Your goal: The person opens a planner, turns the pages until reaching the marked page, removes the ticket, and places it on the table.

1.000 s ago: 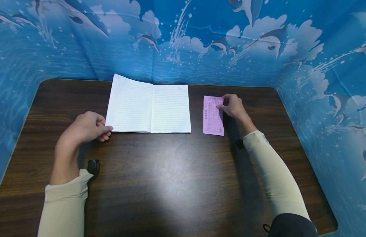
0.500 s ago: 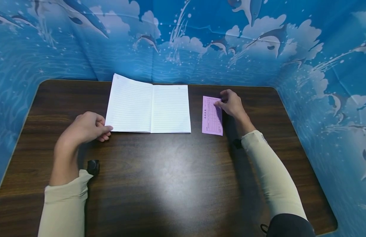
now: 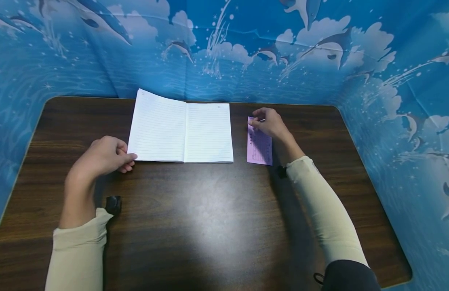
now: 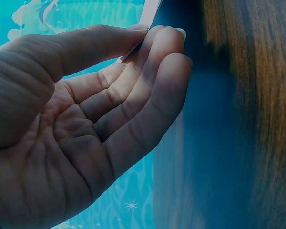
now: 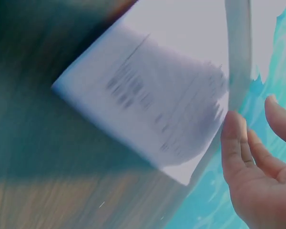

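An open lined notebook (image 3: 207,131) lies at the back of the table. My left hand (image 3: 104,155) pinches its near left corner between thumb and fingers; in the left wrist view a sliver of the page (image 4: 150,14) sits in that pinch. To the notebook's right lies a pink printed slip (image 3: 260,149). Over the slip's top end reaches my right hand (image 3: 270,123). From the right wrist, its thumb (image 5: 280,117) stands apart from the fingers, and one fingertip is right at the slip's edge.
Dark wood-grain table (image 3: 209,226) under both arms, with rounded corners. A blue dolphin-print cloth (image 3: 224,52) hangs along its back and right sides. Black wrist devices sit at both cuffs, the left one (image 3: 113,205) beside the sleeve.
My right hand has slid left across the slip's top, from its right edge toward its left corner. The slip has shifted slightly left. The left hand keeps its pinch on the notebook.
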Available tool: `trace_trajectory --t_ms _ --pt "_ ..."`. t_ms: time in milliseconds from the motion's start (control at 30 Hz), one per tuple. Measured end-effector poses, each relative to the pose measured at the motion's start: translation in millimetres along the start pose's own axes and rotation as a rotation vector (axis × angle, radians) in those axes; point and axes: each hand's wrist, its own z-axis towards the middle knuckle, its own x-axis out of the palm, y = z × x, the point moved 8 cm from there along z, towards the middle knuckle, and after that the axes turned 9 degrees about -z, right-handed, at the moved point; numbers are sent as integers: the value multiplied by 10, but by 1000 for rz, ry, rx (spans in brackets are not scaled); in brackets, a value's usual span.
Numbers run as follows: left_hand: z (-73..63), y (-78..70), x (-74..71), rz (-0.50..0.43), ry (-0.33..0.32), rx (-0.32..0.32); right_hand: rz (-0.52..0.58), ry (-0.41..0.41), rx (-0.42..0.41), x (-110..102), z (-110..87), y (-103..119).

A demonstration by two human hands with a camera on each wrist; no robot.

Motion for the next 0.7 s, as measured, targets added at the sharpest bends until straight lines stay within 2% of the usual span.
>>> trace_trajectory --t_ms 200,367,700 --pt "-6 -15 -8 5 -10 7 87 68 12 172 31 190" --pt "-26 -46 -16 11 -17 18 117 108 42 298 50 308" --pt "-57 -73 -43 20 -24 40 212 94 90 477 119 389"
